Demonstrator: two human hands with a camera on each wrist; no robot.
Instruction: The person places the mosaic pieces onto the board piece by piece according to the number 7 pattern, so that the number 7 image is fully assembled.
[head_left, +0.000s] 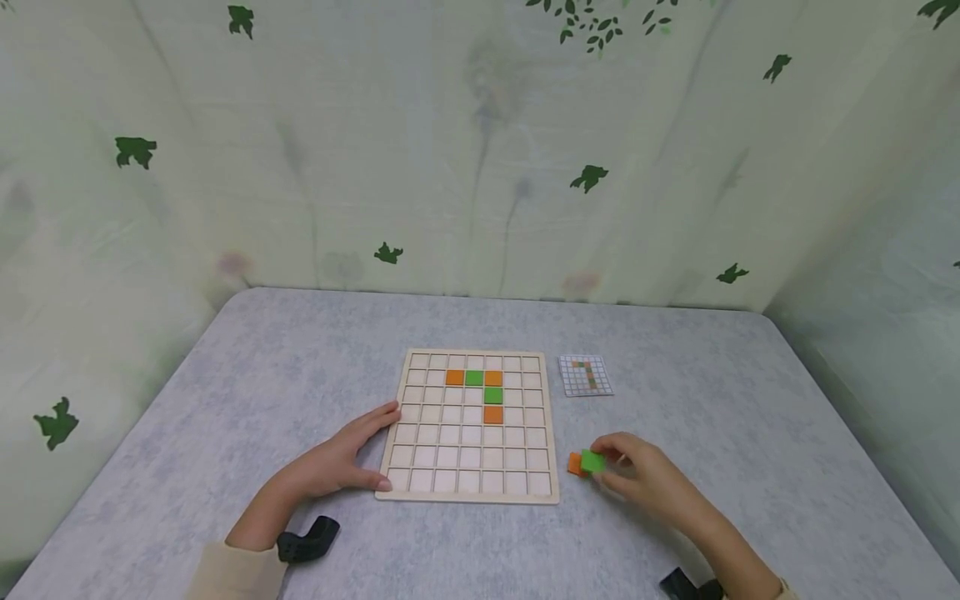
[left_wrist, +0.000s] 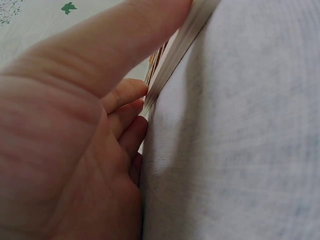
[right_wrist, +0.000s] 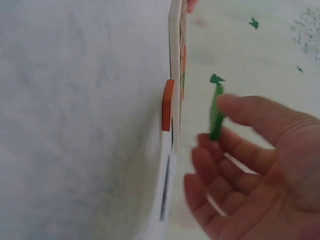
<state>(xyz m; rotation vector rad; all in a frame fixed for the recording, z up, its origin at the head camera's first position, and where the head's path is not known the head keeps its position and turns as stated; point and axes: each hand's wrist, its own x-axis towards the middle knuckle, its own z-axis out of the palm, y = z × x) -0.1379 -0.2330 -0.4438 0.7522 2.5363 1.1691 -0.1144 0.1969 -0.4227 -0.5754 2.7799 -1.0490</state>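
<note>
A wooden grid board (head_left: 427, 492) lies flat on the table. On it, orange tiles (head_left: 454, 377) and green tiles (head_left: 474, 377) alternate in a short row and then down a column. My left hand (head_left: 330, 462) rests at the board's left edge, thumb at the near corner and fingertips farther up the side. To the right of the board, my right hand (head_left: 645, 483) pinches a green tile (right_wrist: 217, 112) between thumb and fingers, raised off the table. Below it a loose orange tile (right_wrist: 168, 106) lies on the table, partly covered by the green one in the head view.
A small pattern card (head_left: 586, 376) with a printed grid lies right of the board's far corner. Black wrist devices (head_left: 309, 540) sit by both wrists. A pale curtain (head_left: 450, 167) with green leaf shapes hangs behind the grey table (head_left: 300, 350).
</note>
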